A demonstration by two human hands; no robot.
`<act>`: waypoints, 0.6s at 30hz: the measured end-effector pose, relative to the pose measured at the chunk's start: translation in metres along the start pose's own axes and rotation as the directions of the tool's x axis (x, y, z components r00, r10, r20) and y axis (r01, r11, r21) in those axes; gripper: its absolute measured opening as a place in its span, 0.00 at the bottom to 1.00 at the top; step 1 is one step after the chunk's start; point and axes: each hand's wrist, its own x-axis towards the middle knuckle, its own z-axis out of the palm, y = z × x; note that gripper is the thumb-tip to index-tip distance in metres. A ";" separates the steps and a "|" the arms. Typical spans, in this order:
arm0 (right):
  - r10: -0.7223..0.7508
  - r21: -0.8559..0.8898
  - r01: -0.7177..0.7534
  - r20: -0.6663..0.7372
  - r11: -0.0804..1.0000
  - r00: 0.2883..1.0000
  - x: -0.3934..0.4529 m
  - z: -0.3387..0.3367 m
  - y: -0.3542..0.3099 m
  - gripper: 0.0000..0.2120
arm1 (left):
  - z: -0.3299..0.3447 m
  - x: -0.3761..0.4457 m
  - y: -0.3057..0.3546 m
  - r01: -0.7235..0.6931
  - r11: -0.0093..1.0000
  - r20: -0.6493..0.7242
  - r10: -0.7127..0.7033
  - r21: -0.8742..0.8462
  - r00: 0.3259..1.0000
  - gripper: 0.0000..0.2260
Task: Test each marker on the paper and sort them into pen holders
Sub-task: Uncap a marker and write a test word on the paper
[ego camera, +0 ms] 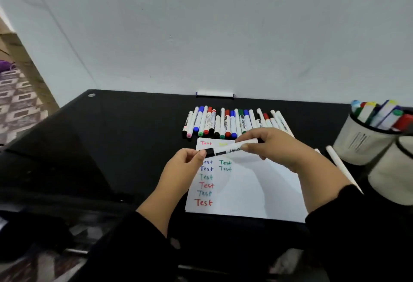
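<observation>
Desk (111, 147): sheet of paper (245, 192) at centre frame. Row of markers (223, 123) lying side by side just behind the paper. Single marker (215, 94) at the desk's back edge, against the wall (201, 25). Two pen holders (366, 145) at right of frame, the farther one filled with markers. Marker (232, 148) above the paper, between left hand (185, 165) and right hand (274, 147).

White paper (245, 192) bears red, blue, green words; black-capped white marker (225, 150); black table (111, 136); patterned grey rug (17, 103) at nine o'clock.
</observation>
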 end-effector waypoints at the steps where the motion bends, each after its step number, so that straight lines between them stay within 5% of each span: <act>1: 0.017 0.144 -0.013 -0.028 0.989 0.999 -0.006 0.004 0.005 0.06 | 0.001 -0.005 -0.003 0.003 1.000 0.028 -0.003 -0.021 1.000 0.11; 4: 0.101 0.598 -0.029 -0.089 0.801 0.991 -0.016 0.021 0.014 0.04 | 0.003 -0.014 -0.006 -0.008 0.996 0.097 0.017 -0.084 0.995 0.07; 6: 0.173 0.726 -0.052 -0.093 0.686 0.981 -0.019 0.033 0.017 0.01 | 0.005 -0.016 -0.004 -0.002 0.994 0.115 0.015 -0.111 0.993 0.05; 15: 0.312 0.908 -0.107 -0.027 0.404 0.950 -0.022 0.058 0.034 0.05 | 0.012 -0.018 -0.010 0.008 0.980 0.211 0.034 -0.197 0.977 0.06; 18: 0.305 0.883 -0.115 -0.034 0.455 0.952 -0.020 0.065 0.033 0.07 | 0.014 -0.015 -0.008 -0.014 0.994 0.241 0.041 -0.112 0.970 0.03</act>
